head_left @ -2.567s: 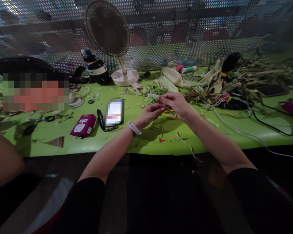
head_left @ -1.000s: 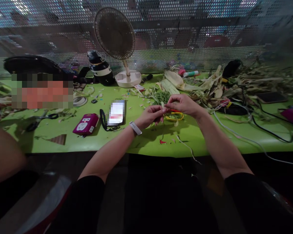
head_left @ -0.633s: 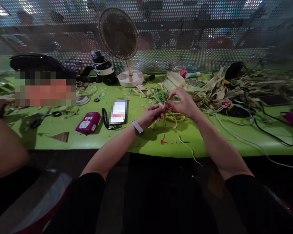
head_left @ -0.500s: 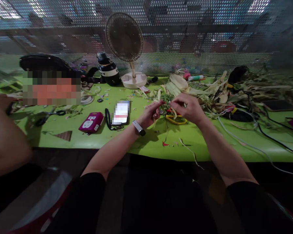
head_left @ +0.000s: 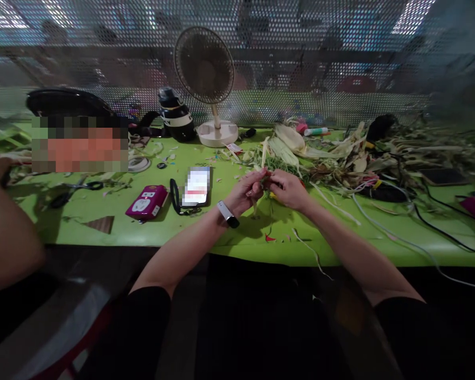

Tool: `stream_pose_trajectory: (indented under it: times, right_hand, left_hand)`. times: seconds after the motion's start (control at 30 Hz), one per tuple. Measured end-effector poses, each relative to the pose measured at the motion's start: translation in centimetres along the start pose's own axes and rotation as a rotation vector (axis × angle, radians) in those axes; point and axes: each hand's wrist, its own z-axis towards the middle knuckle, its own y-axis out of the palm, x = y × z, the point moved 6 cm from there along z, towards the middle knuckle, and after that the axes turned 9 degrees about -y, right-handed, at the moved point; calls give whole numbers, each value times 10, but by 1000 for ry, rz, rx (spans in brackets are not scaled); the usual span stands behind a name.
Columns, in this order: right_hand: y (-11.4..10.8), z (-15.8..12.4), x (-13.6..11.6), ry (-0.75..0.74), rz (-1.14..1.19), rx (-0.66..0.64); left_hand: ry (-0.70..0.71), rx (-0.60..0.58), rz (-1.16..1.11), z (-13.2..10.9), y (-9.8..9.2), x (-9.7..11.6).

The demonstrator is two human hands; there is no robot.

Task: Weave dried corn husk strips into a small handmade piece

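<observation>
A green counter (head_left: 241, 240) stands before a wall (head_left: 340, 68) full of holes. Near its middle, the left hand (head_left: 246, 193) seems to pinch a pale strip (head_left: 265, 150) between its fingers. The right hand (head_left: 287, 190) curls close; its grip is hidden. It looks like fiddly handwork, calling next for steady fingers.

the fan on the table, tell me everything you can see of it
The fan has a round, dark-looking caged head, a slim pale stem and a broad, whitish base that looks like plastic. It stands upright on the green table, in front of a perforated screen and just right of a black bottle. Whether the blades are spinning can't be told.
</observation>
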Motion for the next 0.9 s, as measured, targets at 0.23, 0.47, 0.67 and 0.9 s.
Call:
stream_pose_trajectory:
  times: [0.23, 0.47, 0.67, 0.9]
  right_hand:
    - [5, -4, 9, 85, 123, 40]
    - [-2, -7, 11, 163, 144, 169]
    - [-7, -7, 3, 93, 57, 168]
    - [-7, -5, -5, -5, 10, 63]
  left_hand:
    - [11, 29, 51, 2, -3, 3]
    - [278, 65, 396, -2, -2, 16]
    - [422, 120, 573, -4, 0, 26]
    - [416, 149, 463, -8, -1, 23]
